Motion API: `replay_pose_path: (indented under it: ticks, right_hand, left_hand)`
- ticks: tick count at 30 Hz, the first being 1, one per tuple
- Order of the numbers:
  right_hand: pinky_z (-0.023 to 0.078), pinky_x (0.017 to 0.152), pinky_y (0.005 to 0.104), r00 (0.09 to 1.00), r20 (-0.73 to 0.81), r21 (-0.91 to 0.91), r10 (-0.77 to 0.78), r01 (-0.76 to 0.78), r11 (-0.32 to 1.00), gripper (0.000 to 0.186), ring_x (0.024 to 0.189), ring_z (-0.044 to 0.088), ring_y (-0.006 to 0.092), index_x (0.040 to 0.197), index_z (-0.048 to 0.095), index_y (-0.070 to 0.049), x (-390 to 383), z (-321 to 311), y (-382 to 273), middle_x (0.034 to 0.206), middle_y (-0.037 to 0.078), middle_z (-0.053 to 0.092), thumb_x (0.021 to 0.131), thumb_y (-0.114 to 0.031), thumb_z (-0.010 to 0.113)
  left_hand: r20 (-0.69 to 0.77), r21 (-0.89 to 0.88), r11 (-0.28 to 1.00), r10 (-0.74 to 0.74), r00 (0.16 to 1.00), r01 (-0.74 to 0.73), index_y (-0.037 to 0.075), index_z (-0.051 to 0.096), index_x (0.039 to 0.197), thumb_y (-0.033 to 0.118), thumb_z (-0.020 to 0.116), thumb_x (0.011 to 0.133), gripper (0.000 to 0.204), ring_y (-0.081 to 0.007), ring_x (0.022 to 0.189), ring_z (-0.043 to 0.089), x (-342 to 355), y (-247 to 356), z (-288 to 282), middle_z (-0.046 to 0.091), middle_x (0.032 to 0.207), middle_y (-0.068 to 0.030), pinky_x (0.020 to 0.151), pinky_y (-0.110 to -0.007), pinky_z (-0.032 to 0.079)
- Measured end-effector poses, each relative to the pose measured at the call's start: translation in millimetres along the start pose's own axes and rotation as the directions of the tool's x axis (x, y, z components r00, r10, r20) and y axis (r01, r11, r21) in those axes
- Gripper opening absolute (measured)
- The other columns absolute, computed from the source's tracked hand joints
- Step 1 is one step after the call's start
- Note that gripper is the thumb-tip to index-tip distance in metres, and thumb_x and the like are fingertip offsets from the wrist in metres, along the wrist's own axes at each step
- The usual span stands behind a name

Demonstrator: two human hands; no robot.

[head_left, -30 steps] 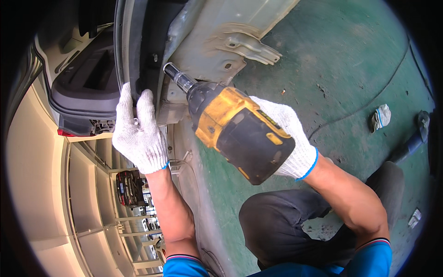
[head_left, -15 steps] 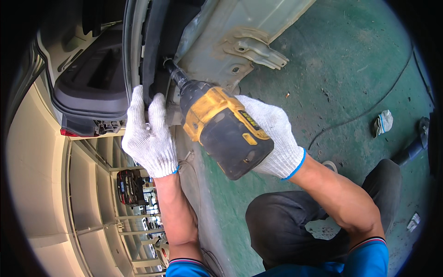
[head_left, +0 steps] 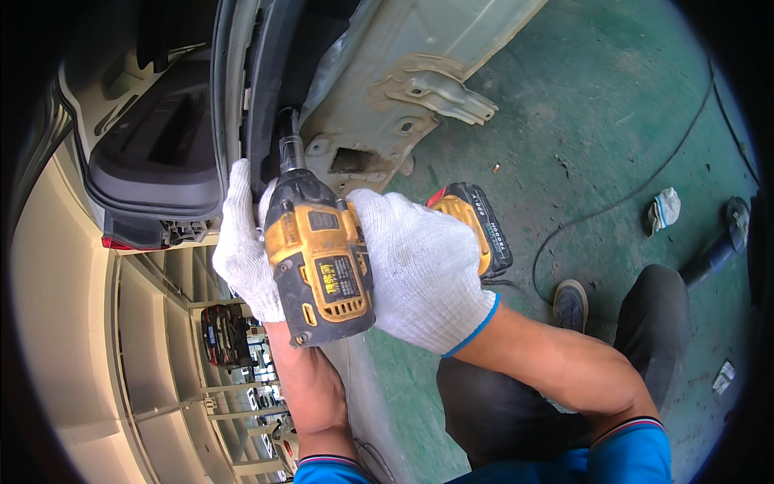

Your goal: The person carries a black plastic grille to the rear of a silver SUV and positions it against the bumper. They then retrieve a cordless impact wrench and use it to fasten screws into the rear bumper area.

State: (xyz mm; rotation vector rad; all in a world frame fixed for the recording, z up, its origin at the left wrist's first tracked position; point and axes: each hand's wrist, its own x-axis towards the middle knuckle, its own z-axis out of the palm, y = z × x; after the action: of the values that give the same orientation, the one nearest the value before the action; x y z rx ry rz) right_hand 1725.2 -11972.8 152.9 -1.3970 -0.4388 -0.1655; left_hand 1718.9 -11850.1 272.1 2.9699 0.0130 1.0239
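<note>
My right hand [head_left: 423, 258], in a white knit glove with a blue cuff, is closed round the grip of a yellow and black cordless impact wrench [head_left: 322, 250]. The tool's battery [head_left: 480, 222] sticks out beyond the knuckles. A long metal socket [head_left: 291, 152] on its nose reaches into the recess beside a dark strip [head_left: 268, 89] on the vehicle body; the fastener, if any, is hidden. Beside the strip, my gloved left hand [head_left: 242, 250] has fingers stretched out and apart, touching the edge. The wrench covers part of that hand.
A pale metal panel [head_left: 387, 48] with a bracket [head_left: 447, 95] lies along the recess. Dark tailgate trim [head_left: 153, 153] is at left. On the green floor [head_left: 556, 129] are a cable [head_left: 629, 202], a crumpled glove [head_left: 663, 210] and debris. My knee [head_left: 500, 403] is below.
The wrench has swung from slanting to nearly upright, its rear moving left. Its battery now shows past my right hand, which moved left too. My left hand has hardly moved.
</note>
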Motion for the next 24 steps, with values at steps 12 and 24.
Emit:
replay_pose_path:
  ticks: [12, 24]
  right_hand:
    - [0.052, 0.06, 0.0373, 0.992, -0.063, -0.009, -0.112, 0.111, 0.994, 0.029, 0.069, 0.066, 0.0291, 0.096, 0.056, -0.003, -0.2, 1.5, 11.2, 0.081, 0.014, 0.059, 0.074, -0.017, 0.069]
    - [0.052, 0.06, 0.0372, 0.994, -0.038, -0.069, -0.105, 0.103, 0.992, 0.032, 0.068, 0.066, 0.0285, 0.096, 0.056, -0.002, 3.1, 0.7, 8.3, 0.082, 0.014, 0.059, 0.073, -0.019, 0.071]
  left_hand:
    - [0.008, 0.157, 0.987, 0.031, 0.999, -0.032, 0.0, 0.064, 0.126, 0.005, 0.07, 0.088, 0.039, -0.0095, 0.069, 0.065, 1.8, -0.8, -3.3, 0.074, 0.091, -0.0118, 0.066, -0.026, 0.054]
    - [0.018, 0.166, 0.982, 0.086, 0.996, -0.088, 0.002, 0.062, 0.13, 0.005, 0.069, 0.089, 0.041, -0.0083, 0.067, 0.065, 2.2, -1.8, -3.5, 0.074, 0.092, -0.0106, 0.063, -0.024, 0.054]
